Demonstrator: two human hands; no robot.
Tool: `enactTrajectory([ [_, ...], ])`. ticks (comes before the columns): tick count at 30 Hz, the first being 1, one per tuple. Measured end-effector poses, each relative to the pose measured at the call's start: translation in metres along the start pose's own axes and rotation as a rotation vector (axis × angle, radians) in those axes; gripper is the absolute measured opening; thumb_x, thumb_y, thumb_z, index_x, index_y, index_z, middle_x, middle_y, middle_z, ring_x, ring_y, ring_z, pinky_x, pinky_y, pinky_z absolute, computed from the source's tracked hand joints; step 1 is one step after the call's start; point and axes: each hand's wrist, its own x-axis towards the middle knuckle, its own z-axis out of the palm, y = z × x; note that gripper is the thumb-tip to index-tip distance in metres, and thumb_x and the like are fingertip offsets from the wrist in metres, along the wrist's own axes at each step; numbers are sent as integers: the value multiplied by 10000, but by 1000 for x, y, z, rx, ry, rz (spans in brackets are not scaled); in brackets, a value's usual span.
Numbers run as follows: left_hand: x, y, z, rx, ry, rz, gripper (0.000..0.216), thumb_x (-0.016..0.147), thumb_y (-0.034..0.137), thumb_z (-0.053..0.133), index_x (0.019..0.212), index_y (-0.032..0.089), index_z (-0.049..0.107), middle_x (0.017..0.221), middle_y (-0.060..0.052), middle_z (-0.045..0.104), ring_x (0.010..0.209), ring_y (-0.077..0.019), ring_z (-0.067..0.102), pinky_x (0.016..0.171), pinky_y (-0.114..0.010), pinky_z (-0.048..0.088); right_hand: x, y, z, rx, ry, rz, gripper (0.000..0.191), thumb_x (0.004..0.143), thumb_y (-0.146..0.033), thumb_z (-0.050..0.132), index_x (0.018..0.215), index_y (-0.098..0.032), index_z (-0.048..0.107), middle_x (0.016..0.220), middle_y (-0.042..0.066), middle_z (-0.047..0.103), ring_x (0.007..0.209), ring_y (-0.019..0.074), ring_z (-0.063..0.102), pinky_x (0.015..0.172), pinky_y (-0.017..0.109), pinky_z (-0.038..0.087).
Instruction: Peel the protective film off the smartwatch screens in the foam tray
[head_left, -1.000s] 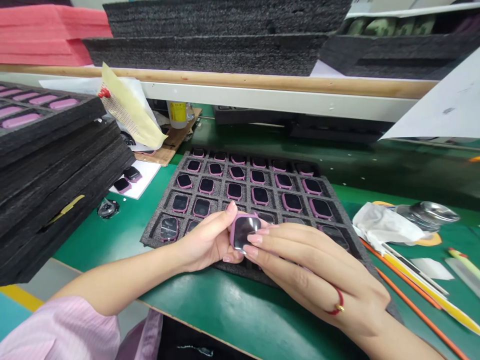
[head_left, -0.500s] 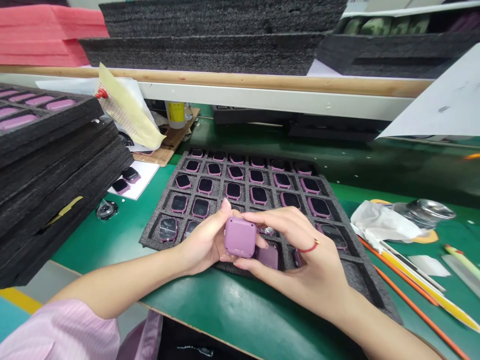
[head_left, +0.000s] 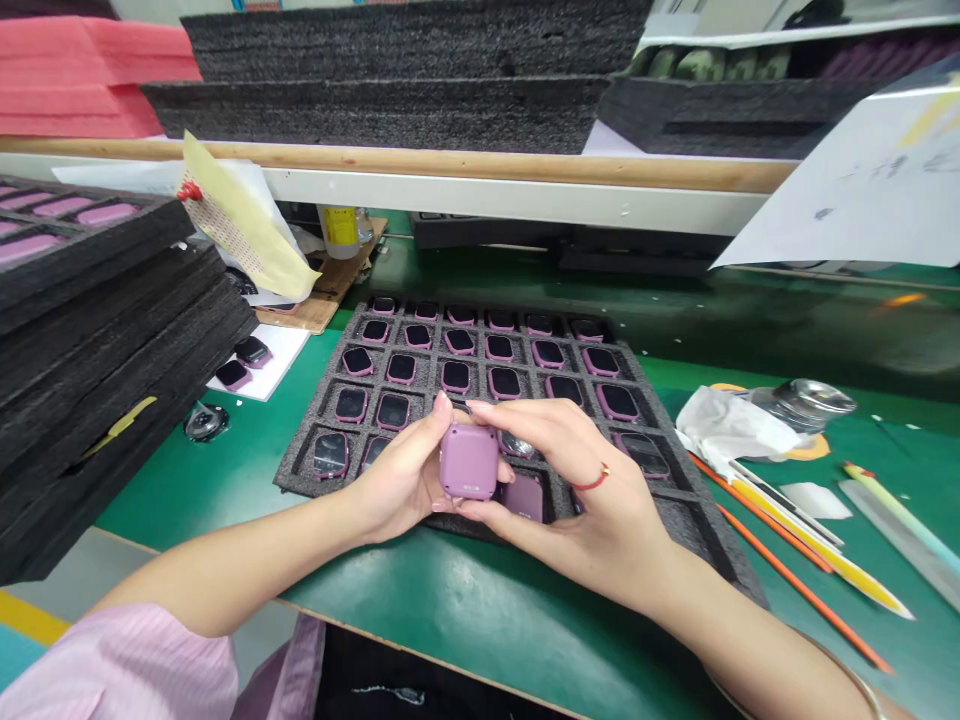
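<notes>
Between my hands is a purple smartwatch case [head_left: 469, 462], its plain back with small corner dots turned up toward me. My left hand [head_left: 405, 468] grips its left side, thumb along the edge. Fingers and thumb of my right hand [head_left: 592, 490] close on its right side, at the top and bottom corners. Beneath lies a dark foam tray [head_left: 304, 470] whose pockets hold several purple watch cases with black screens. One purple case [head_left: 523, 497] lies back up in the tray beside my right fingers. My hands hide part of the front rows.
Stacked foam trays [head_left: 112, 330] rise at the left. Two watch cases [head_left: 244, 362] lie on white paper nearby. On the right are a metal-topped jar [head_left: 806, 405], a white cloth [head_left: 731, 425], and orange sticks [head_left: 810, 590]. A shelf [head_left: 480, 195] crosses behind, bearing foam blocks [head_left: 405, 70].
The whole view has shifted slightly, with the tray and shelf appearing farther left. Both hands keep hold of the smartwatch case, which now sits a little more upright.
</notes>
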Motion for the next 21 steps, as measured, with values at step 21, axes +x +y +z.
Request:
enactTrajectory([
  [21,-70,37,-17,1569,-296,305,188,986,364,560,1078,278,700,1105,-25,712,990,-195,644,897,-290,474,-90,40,-94,-376,-48,405,357,820,-451,747,1117,-258,707,1138,91,727,1054,296,700,920,512,576],
])
